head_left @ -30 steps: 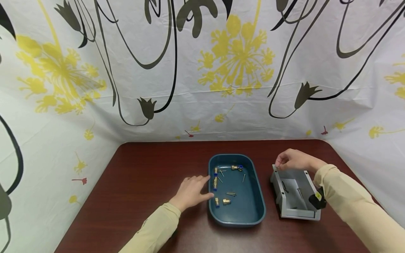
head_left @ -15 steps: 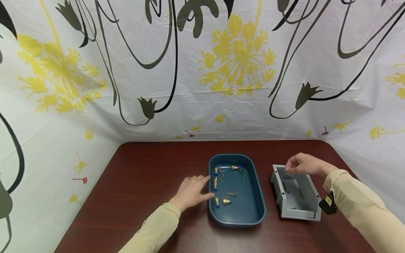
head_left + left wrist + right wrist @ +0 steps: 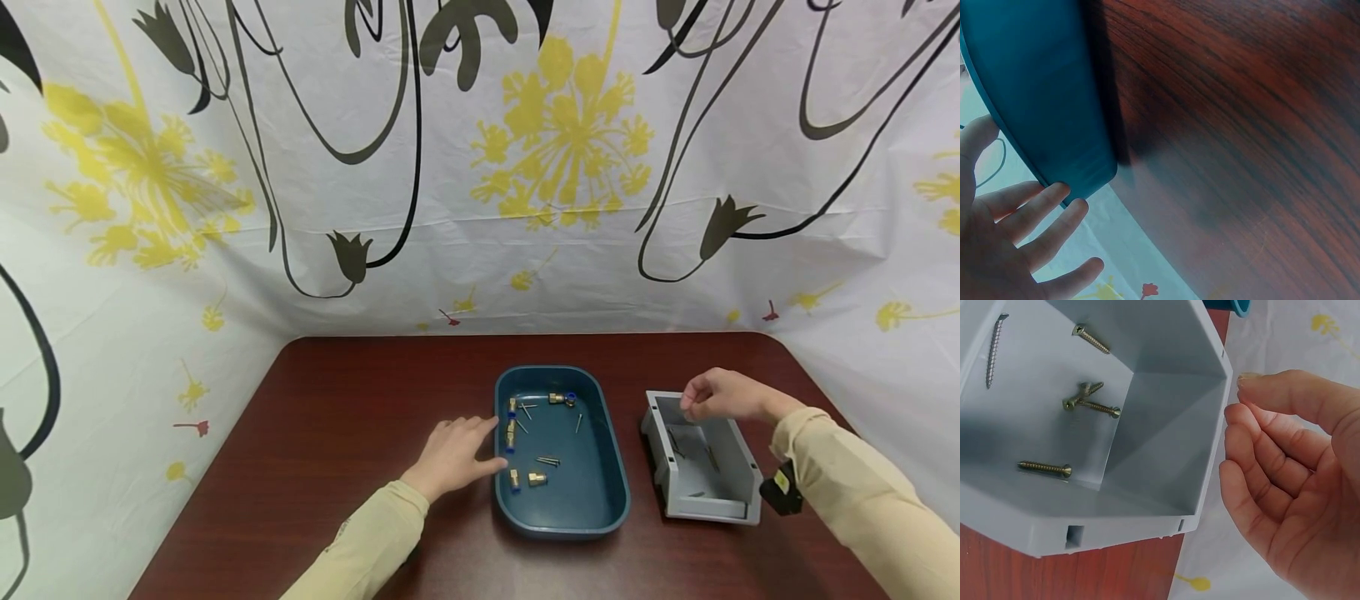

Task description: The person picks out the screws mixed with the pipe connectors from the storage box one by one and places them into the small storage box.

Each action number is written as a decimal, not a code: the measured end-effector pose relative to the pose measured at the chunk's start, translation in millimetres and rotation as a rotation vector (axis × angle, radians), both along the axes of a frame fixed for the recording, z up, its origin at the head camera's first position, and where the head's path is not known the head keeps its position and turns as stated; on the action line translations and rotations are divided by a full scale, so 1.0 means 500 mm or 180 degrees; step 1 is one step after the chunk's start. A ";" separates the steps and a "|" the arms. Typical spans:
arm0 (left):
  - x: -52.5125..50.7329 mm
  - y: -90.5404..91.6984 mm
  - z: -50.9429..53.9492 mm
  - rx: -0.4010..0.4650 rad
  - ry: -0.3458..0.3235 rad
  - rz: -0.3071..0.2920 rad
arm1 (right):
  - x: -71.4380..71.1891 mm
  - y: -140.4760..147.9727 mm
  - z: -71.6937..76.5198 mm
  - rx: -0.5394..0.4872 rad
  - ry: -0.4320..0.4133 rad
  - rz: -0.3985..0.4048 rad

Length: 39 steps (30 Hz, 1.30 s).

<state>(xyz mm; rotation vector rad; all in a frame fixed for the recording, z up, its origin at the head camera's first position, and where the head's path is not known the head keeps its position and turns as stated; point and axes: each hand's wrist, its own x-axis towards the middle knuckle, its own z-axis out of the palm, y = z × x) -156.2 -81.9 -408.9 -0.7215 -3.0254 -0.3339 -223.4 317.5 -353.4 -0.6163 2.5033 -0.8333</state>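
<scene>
My left hand (image 3: 453, 457) has its fingers spread and its fingertips against the left rim of the blue tray (image 3: 570, 532); in the left wrist view the hand (image 3: 1016, 250) touches the tray's side (image 3: 1047, 94) from outside. Over the far end of the grey bin (image 3: 712, 508) is my right hand (image 3: 731, 395), its fingers loosely curled. The right wrist view has this hand (image 3: 1297, 456) beside the bin wall (image 3: 1166, 425), thumb tip close to the index fingertip, with nothing visible between them. Several screws (image 3: 1044, 469) lie inside the bin.
Brass fittings with blue ends (image 3: 511, 437) and a brass fitting (image 3: 537, 478) lie in the tray among small screws (image 3: 548, 460). Tray and bin stand side by side on a dark red table (image 3: 360, 400). A patterned cloth (image 3: 450, 183) hangs behind.
My right hand has moved right and slightly nearer from the bin's far left corner, uncovering that corner. My left hand and the tray stay put.
</scene>
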 end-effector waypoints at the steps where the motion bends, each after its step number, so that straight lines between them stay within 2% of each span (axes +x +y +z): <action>1: 0.000 0.000 0.000 0.0003 -0.0001 -0.0001 | 0.000 -0.001 0.001 -0.0005 -0.0002 0.0002; 17: -0.003 -0.001 -0.001 0.0032 -0.0035 0.0003 | -0.004 -0.056 0.047 0.0020 0.0166 0.0072; 23: -0.002 -0.001 -0.001 0.0027 -0.0028 -0.0010 | -0.007 -0.089 0.052 -0.0031 0.0224 0.0256; 27: -0.001 -0.001 0.000 0.0030 -0.0019 -0.0020 | -0.008 -0.117 0.053 -0.0055 0.0152 0.0252; 34: 0.000 -0.001 0.002 0.0012 -0.0042 0.0000 | -0.014 -0.166 0.054 -0.0058 0.0250 0.0359; 39: -0.001 -0.001 0.001 0.0013 -0.0052 0.0006 | -0.020 -0.205 0.053 -0.0079 0.0224 0.0432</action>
